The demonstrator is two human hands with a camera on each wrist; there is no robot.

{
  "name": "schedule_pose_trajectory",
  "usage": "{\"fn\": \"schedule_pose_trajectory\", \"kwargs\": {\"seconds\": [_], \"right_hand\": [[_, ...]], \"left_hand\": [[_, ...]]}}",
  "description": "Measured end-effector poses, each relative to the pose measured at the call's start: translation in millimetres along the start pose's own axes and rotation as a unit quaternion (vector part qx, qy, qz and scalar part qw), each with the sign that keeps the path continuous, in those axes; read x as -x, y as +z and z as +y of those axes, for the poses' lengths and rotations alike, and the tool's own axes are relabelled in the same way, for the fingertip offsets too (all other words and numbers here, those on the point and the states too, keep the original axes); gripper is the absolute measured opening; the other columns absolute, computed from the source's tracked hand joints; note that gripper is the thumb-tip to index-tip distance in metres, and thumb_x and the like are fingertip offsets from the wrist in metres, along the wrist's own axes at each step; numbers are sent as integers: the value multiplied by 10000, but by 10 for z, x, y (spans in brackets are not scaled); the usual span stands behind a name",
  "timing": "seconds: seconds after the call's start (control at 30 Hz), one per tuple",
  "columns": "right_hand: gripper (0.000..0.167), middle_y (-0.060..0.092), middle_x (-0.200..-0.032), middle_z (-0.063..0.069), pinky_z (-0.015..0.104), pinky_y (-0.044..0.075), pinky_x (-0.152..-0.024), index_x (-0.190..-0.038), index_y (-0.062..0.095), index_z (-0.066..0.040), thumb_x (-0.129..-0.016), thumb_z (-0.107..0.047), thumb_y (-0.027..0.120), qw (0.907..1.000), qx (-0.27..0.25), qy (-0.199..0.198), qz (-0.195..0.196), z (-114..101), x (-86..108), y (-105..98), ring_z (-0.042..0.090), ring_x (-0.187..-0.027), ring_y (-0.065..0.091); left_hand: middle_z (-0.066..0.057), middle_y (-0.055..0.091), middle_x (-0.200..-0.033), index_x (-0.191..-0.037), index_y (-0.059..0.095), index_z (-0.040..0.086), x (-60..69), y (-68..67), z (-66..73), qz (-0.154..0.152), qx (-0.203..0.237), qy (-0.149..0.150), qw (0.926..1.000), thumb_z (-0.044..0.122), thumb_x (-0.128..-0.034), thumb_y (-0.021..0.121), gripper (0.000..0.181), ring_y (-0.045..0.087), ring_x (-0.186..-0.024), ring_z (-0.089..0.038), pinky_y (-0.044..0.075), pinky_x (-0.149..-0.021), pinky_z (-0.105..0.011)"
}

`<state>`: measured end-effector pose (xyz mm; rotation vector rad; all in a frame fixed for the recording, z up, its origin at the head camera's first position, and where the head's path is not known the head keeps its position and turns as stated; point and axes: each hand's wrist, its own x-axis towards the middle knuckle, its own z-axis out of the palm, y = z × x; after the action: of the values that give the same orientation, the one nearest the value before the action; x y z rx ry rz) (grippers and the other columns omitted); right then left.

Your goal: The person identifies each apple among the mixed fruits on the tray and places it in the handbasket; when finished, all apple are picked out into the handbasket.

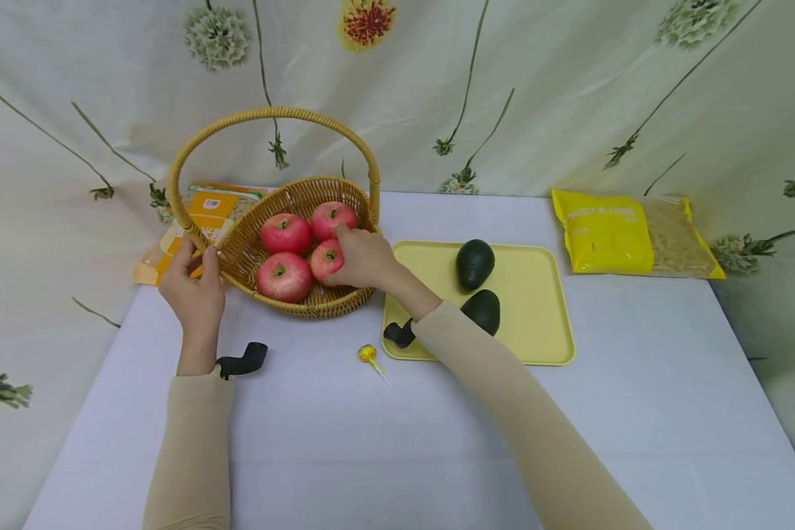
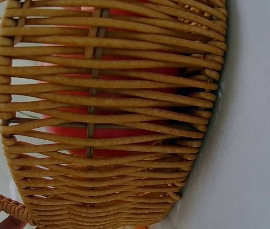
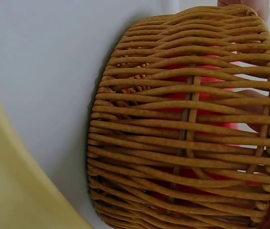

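A woven wicker basket [image 1: 318,311] with a tall arched handle stands toward the back left of the table. Several red apples [image 1: 283,277] lie in it. With thumb and fingers, my left hand [image 1: 195,294] grips the foot of the handle at the basket's left side. My right hand [image 1: 366,258] reaches in over the right rim, its fingers curled round the front right apple [image 1: 326,259]. Both wrist views are filled by the basket's wall [image 2: 101,191], with red apples showing through the gaps. The right fingertips are partly hidden behind the weave [image 3: 197,105].
Right of the basket lies a yellow tray [image 1: 536,346] with two avocados [image 1: 475,265], one partly behind my right sleeve. A yellow lollipop [image 1: 367,354] lies in front. A yellow pasta bag [image 1: 609,235] sits at back right; an orange-and-white food package [image 1: 205,210] is behind the basket.
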<state>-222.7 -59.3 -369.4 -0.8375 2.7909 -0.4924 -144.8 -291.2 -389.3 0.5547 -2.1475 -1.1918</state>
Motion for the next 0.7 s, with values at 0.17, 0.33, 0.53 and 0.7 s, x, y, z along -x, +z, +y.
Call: {"fn": "schedule_pose_trajectory", "kwargs": {"seconds": [0.17,0.33,0.53,0.7], "right_hand": [[781,672,-1107,59,365,531,-846,-1353,460,-51,-788,-509,745,10000,-2,-16,3,1,1,6,231,-1028,633],[827,656,-1172,50,357,526,-877,-1406,429,-59,-791,-506,752,9998,-146,-66,-69,15,12,6,218,-1077,619],[813,588,-1295,89,363,506,-954,-1409,442,-51,-796,-479,762,9998,-143,-113,-11,8,63,-5,221,-1171,568],[827,525,-1365,122,363,479,-1022,-1428,425,-32,-798,-437,775,9992,-370,-163,31,18,97,-29,236,-1241,514]], "left_hand": [[-51,650,-1280,-1303,641,156,0,0,1,-23,19,-48,10000,297,-994,544,353,632,-1122,-206,551,-904,-237],[-47,645,-1291,-1313,633,165,6,2,3,-63,9,-73,10000,312,-998,536,361,625,-1130,-207,550,-915,-261],[-45,641,-1300,-1329,623,185,12,2,-6,-40,28,-90,9999,302,-996,539,363,629,-1120,-195,549,-910,-247],[-27,630,-1324,-1360,593,227,10,-4,7,-40,38,-147,9999,313,-993,541,380,624,-1120,-176,544,-903,-214]]}}
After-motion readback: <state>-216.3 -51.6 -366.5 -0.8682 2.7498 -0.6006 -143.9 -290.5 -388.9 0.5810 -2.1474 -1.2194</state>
